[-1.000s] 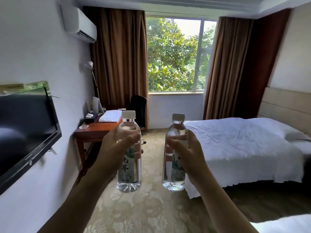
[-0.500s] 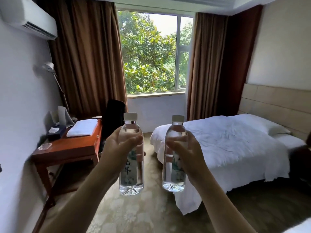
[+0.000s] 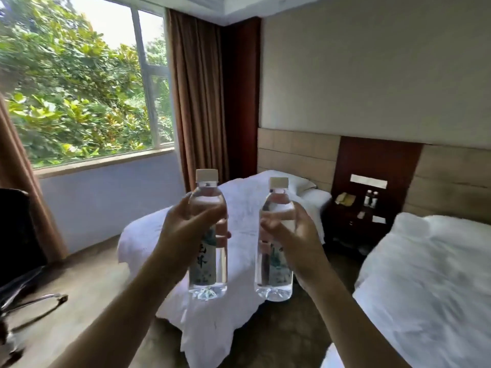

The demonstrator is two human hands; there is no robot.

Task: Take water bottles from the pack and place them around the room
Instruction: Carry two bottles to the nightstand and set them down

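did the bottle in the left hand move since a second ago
Cannot tell: the left-hand bottle sits mid-frame as before; the window slid left because the camera turned right.

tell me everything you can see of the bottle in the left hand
The left-hand bottle is clear plastic, seemingly full of water, with a pale cap screwed on and a label bearing dark characters over a greenish picture. Its base is ridged. It is held upright in the air, in front of the white bed, beside a second bottle and apart from it. The left hand grips its upper body, thumb across the front, fingertips showing round the far side. Nothing else touches it.
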